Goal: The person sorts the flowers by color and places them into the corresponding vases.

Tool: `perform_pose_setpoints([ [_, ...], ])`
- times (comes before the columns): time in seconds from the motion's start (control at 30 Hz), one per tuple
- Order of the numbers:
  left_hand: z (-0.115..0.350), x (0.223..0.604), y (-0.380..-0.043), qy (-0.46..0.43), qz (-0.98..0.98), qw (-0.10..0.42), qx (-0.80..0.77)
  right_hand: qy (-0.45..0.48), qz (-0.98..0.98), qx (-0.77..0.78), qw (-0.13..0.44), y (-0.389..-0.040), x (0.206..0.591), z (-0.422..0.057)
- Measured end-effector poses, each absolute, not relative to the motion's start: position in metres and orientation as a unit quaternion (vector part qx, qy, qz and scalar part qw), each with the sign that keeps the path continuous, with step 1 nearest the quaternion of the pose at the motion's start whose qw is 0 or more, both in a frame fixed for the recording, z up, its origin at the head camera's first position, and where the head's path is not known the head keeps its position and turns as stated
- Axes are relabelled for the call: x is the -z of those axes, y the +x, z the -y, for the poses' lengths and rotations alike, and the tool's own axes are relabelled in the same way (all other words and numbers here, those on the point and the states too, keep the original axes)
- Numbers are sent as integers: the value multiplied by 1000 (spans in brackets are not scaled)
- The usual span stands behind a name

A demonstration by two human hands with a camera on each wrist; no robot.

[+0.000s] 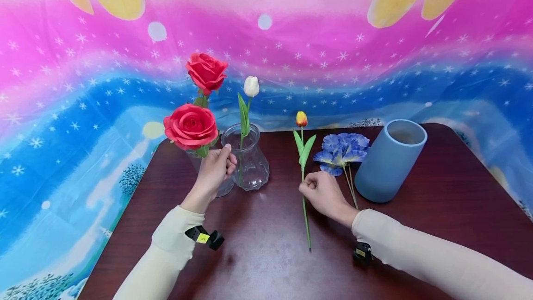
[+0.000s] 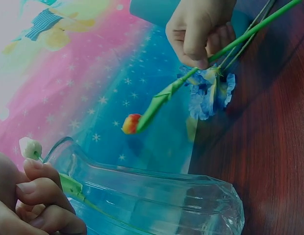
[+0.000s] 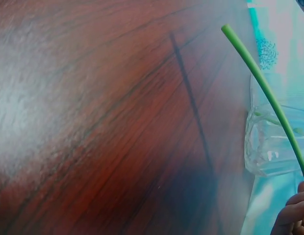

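My right hand [image 1: 326, 193] pinches the green stem of a red-and-yellow tulip [image 1: 301, 119], its bloom pointing up and away. In the right wrist view, the lower stem [image 3: 265, 85] stands above its shadow on the wood. My left hand [image 1: 214, 168], fingers curled, is right below the lower red rose [image 1: 191, 126] and in front of a clear cylinder vase [image 1: 225, 188]; I cannot tell whether it holds a stem. Another red rose [image 1: 207, 73] rises behind. Beside that hand, a faceted glass vase [image 1: 256, 170] contains a white tulip [image 1: 251, 86].
Blue flowers [image 1: 341, 149] with thin stems lie on the dark wooden table [image 1: 266, 263], right of the tulip. A blue-grey vase [image 1: 385, 165] stands at the right. Behind the table hangs a colourful cloth [image 1: 291, 50] with snowflakes and butterflies.
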State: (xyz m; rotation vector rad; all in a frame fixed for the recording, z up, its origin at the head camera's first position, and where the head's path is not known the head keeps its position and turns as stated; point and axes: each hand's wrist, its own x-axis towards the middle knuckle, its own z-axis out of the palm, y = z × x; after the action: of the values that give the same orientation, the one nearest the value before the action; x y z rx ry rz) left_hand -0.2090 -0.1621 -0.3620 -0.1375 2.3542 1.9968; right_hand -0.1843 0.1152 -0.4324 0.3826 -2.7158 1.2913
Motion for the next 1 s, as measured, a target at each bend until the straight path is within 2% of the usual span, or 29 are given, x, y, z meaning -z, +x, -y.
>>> perform_pose_setpoints([
  [0.73, 162, 361, -208, -41, -768, 29, -638, 123, 834, -505, 186, -181, 413, -110],
  [1.0, 163, 361, -209, -43, -769, 29, -637, 126, 798, -554, 203, -181, 398, -105],
])
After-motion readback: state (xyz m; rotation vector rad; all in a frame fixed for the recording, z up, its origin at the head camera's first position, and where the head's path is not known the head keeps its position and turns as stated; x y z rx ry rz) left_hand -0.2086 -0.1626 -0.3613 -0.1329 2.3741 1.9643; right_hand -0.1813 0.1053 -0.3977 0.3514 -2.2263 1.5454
